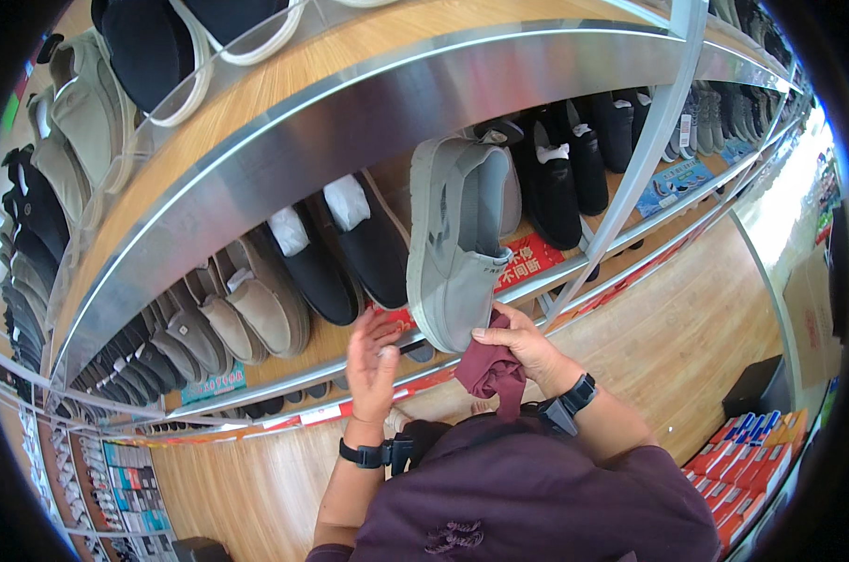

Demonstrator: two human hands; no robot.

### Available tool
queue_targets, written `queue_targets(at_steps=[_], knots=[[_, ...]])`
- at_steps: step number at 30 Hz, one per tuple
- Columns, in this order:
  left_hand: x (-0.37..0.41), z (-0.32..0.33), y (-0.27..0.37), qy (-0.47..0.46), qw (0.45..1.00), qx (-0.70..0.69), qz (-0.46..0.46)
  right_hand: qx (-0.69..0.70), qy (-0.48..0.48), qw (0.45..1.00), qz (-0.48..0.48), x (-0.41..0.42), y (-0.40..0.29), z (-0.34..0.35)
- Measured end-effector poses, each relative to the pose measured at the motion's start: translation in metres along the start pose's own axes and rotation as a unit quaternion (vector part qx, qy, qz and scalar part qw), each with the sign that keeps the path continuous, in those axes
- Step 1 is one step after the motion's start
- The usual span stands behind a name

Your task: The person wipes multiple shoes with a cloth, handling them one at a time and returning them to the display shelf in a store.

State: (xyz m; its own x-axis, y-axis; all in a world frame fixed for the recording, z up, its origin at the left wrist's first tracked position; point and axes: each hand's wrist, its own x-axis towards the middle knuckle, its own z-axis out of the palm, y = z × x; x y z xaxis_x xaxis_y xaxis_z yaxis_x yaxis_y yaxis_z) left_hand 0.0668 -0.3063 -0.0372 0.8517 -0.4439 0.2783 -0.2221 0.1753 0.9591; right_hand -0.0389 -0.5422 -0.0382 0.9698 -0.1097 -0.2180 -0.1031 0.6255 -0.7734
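A grey slip-on shoe [452,246] is tilted up in front of the shelf, its toe towards me. My right hand [519,344] grips the toe end, thumb on the upper, and a maroon cloth [493,369] is bunched in the same hand and hangs below it. Beside the shoe, my left hand [374,365] is raised with the fingers apart and nothing in it. Black slip-on shoes [372,253] stuffed with white paper stand on the shelf just left of the grey one. Part of another grey shoe [511,190] shows behind it.
A metal-edged wooden shelf [326,351] carries rows of shoes. Above it runs a shiny metal shelf front [368,112]. A slanting metal post [642,161] rises at the right. Red and white boxes [744,464] are stacked on the wooden floor [649,323] at lower right.
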Motion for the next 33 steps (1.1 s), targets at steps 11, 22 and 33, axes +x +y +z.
queue_targets(at_steps=[11, 22, 33], knots=[[-0.008, 0.035, 0.028, -0.069, 0.99, -0.098, -0.069, -0.173, -0.068, 0.982, -0.037, -0.04, 0.009, 0.005], [-0.047, 0.019, 0.037, -0.096, 0.875, -0.336, -0.334, 0.087, 0.187, 0.912, -0.356, -0.079, -0.076, 0.035], [-0.095, 0.025, 0.015, -0.081, 0.795, -0.456, -0.391, -0.485, 0.222, 0.747, -0.397, -0.114, -0.023, 0.058]])
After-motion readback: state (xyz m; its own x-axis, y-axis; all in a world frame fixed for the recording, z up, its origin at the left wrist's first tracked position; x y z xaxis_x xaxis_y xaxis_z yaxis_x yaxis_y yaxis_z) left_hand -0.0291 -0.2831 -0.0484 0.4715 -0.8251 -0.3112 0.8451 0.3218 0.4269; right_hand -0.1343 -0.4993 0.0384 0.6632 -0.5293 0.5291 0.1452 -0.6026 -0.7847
